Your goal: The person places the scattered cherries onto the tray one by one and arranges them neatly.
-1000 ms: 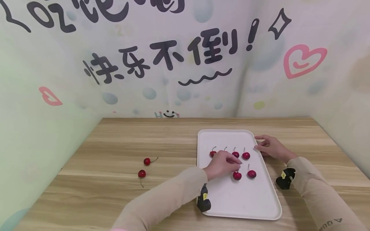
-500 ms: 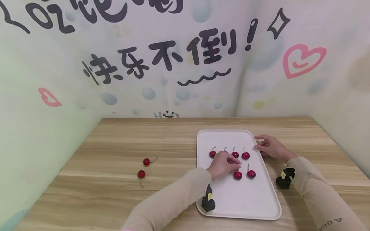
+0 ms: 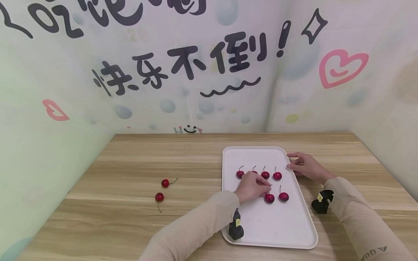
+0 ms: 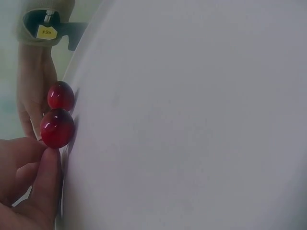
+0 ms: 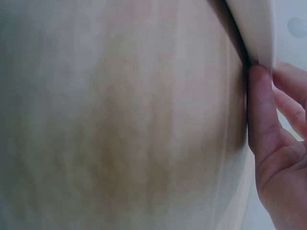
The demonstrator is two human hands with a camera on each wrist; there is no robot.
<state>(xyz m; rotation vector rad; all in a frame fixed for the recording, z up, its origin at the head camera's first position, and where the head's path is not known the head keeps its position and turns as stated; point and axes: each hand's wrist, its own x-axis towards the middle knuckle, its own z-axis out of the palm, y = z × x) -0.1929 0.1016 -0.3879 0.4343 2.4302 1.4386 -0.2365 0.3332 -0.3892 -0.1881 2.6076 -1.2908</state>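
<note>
My left hand (image 3: 252,186) is over the white tray (image 3: 267,226), its thumb and forefinger pinching a cherry (image 3: 269,198) by the stem. In the left wrist view the fingertips meet right at the stem end of this cherry (image 4: 57,128), while another cherry (image 4: 61,96) shows behind it. On the tray a second cherry (image 3: 283,196) lies just right of the pinched one. Farther back runs a row of several cherries, partly covered by the left hand. My right hand (image 3: 306,166) touches the tray's right edge with thumb and fingertips, its thumb (image 5: 263,105) against the outer side.
Two loose cherries lie on the wooden table (image 3: 130,159) left of the tray, one with its stem pointing right (image 3: 165,183), the other with its stem toward the front (image 3: 159,197). A printed cloth wall (image 3: 196,116) stands behind the table.
The pinched cherry has shifted slightly right, toward its neighbour, with the left forearm following a little. The right hand stays at the tray's edge.
</note>
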